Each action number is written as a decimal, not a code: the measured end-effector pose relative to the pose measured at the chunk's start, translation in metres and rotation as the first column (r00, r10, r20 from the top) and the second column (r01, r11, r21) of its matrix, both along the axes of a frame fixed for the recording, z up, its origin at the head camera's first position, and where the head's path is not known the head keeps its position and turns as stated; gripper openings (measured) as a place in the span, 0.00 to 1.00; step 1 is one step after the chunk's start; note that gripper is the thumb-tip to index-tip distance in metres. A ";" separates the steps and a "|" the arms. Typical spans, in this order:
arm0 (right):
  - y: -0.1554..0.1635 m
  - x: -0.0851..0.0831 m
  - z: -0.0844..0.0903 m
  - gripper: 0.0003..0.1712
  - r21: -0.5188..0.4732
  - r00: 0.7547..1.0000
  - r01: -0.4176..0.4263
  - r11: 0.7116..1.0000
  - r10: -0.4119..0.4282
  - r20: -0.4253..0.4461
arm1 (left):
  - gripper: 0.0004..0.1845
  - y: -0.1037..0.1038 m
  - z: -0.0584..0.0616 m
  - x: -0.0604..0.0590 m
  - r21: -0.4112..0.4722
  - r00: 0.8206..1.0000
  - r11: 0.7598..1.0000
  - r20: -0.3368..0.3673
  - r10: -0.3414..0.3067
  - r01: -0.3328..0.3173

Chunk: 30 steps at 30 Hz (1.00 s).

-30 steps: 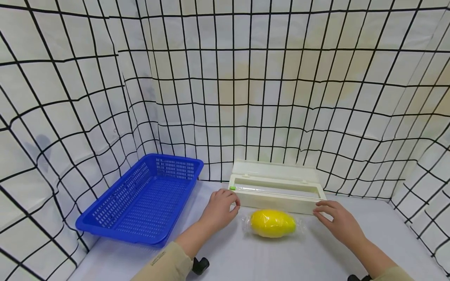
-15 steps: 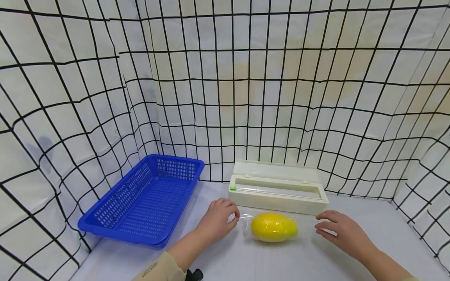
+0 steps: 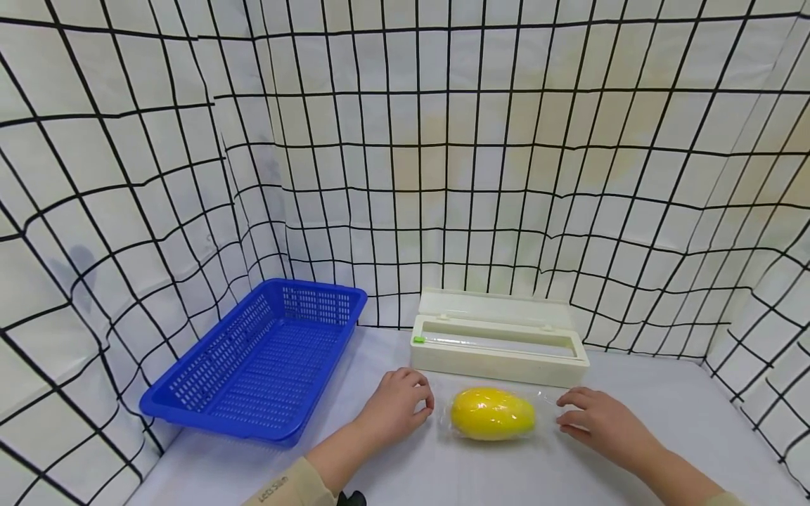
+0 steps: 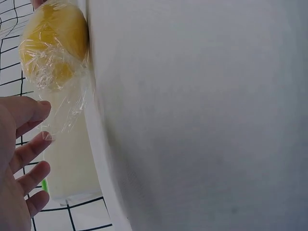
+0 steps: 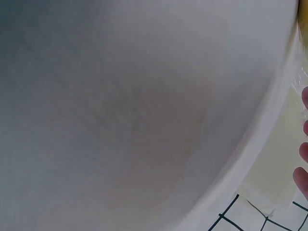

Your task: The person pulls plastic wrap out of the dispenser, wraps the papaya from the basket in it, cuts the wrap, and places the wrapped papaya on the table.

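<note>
While relaxed fingers (image 3: 422,402) flank it, seemingly untouched, film-wrapped yellow mango (image 3: 492,413) gleams.

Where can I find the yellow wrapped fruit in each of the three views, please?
Head: the fruit lies low and centre on the table, between the two hands.
Left wrist: it is at the top left corner, above the fingers.
Right wrist: only a sliver shows at the top right edge, too little to be sure.
Shared landmark: the cream dispenser box, seen behind the fruit and at the right edge.
</note>
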State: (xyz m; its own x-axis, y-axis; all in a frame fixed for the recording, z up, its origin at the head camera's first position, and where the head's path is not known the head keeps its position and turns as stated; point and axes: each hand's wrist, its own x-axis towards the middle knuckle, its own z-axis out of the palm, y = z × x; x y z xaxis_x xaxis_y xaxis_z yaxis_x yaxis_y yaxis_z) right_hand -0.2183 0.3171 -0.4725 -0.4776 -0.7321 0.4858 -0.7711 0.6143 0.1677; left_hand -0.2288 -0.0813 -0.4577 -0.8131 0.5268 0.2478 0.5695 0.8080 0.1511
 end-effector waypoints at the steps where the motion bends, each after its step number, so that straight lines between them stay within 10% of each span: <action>1: -0.001 0.000 0.000 0.14 0.001 1.000 -0.007 1.000 0.007 -0.005 | 0.05 0.000 -0.001 0.000 -0.003 1.000 1.000 0.005 -0.001 0.001; 23: -0.016 0.022 0.003 0.22 -0.034 0.931 0.335 0.942 -0.325 0.167 | 0.13 -0.014 0.013 0.003 0.231 0.996 0.970 0.064 0.061 -0.074; 30: -0.036 0.024 0.013 0.23 -0.132 0.842 0.481 0.867 -0.414 0.347 | 0.12 -0.010 0.026 -0.017 0.297 0.962 0.942 0.263 0.076 -0.155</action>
